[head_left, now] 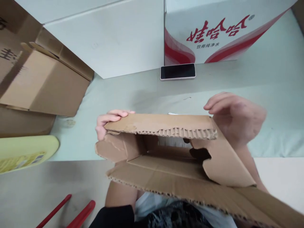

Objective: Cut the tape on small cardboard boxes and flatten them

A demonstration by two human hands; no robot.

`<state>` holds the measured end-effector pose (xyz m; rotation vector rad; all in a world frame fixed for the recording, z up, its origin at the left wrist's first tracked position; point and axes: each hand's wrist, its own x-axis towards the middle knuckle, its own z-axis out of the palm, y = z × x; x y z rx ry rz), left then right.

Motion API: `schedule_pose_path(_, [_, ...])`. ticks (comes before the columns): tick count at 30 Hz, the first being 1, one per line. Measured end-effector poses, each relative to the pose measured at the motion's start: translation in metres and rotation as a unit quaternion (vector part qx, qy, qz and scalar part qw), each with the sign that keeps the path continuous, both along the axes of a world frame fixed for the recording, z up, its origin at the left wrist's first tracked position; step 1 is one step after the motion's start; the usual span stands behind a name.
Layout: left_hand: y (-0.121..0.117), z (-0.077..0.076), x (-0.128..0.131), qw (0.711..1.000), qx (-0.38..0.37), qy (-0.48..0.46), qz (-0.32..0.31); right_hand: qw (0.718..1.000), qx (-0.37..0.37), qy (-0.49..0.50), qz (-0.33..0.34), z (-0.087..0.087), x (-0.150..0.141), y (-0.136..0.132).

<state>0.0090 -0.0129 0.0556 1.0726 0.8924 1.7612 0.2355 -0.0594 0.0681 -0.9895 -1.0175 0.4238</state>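
Observation:
A brown cardboard box [166, 167] with torn, ragged edges is held up in front of me, its flaps spread and its inside facing me. My left hand [106, 122] grips the box's far left corner, fingers curled over the top edge. Beside the right end of the box, my right hand [239, 117] is raised with its fingers bent and apart from the thumb side. Nothing shows in it, and part of it is behind the right flap. A cut-out hole with a dark, curved outline shows in the right flap.
On the pale green tabletop [123, 95] a phone [178, 72] lies before a white carton with red print [213, 38]. A plain white box [106, 41] stands beside it. Brown cartons [57, 82] and a yellow-green container [28, 152] are at left, red legs [82, 215] below.

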Motion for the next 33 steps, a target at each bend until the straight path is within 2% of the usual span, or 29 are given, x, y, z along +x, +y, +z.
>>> schedule_pose_path(3, [0.002, -0.004, 0.005, 0.996, 0.031, -0.028, 0.076, 0.988, -0.054, 0.076, 0.124, 0.001, 0.016, 0.0])
schedule_pose_path(5, [0.008, -0.008, 0.006, 0.982, 0.076, -0.042, 0.171, 0.97, -0.058, 0.079, 0.224, 0.0, 0.025, -0.002])
schedule_pose_path(7, [0.013, -0.014, 0.006, 0.974, 0.103, -0.021, 0.201, 0.959, -0.054, 0.05, 0.274, -0.004, 0.028, -0.005])
schedule_pose_path(9, [0.014, -0.021, 0.006, 0.979, 0.12, 0.012, 0.166, 0.968, -0.066, 0.018, 0.242, -0.009, 0.026, -0.005])
schedule_pose_path(12, [0.012, -0.029, 0.007, 0.991, 0.104, 0.089, -0.007, 0.988, -0.096, -0.023, 0.115, -0.017, 0.018, -0.002])
schedule_pose_path(14, [0.009, -0.029, 0.006, 0.984, 0.065, 0.119, -0.119, 0.992, -0.104, -0.034, 0.064, -0.021, 0.013, 0.001])
schedule_pose_path(16, [0.007, -0.027, 0.005, 0.978, 0.039, 0.123, -0.165, 0.992, -0.106, -0.031, 0.054, -0.024, 0.01, 0.003])
schedule_pose_path(20, [0.007, -0.02, 0.002, 0.974, 0.036, 0.141, -0.174, 0.989, -0.131, -0.037, 0.062, -0.029, 0.01, 0.003])
schedule_pose_path(25, [0.008, -0.019, 0.0, 0.976, 0.039, 0.119, -0.179, 0.988, -0.132, -0.071, 0.027, -0.038, 0.014, 0.002])
schedule_pose_path(27, [0.008, -0.021, -0.001, 0.981, 0.018, 0.111, -0.157, 0.992, -0.099, -0.073, 0.032, -0.039, 0.017, 0.003])
schedule_pose_path(29, [0.009, -0.025, -0.003, 0.983, 0.0, 0.119, -0.14, 0.994, -0.048, -0.07, 0.066, -0.038, 0.022, 0.004])
schedule_pose_path(31, [0.01, -0.028, -0.004, 0.979, -0.001, 0.138, -0.147, 0.991, -0.012, -0.075, 0.11, -0.035, 0.025, 0.005])
schedule_pose_path(33, [0.011, -0.029, -0.005, 0.976, 0.0, 0.155, -0.152, 0.989, 0.0, -0.08, 0.125, -0.033, 0.027, 0.003])
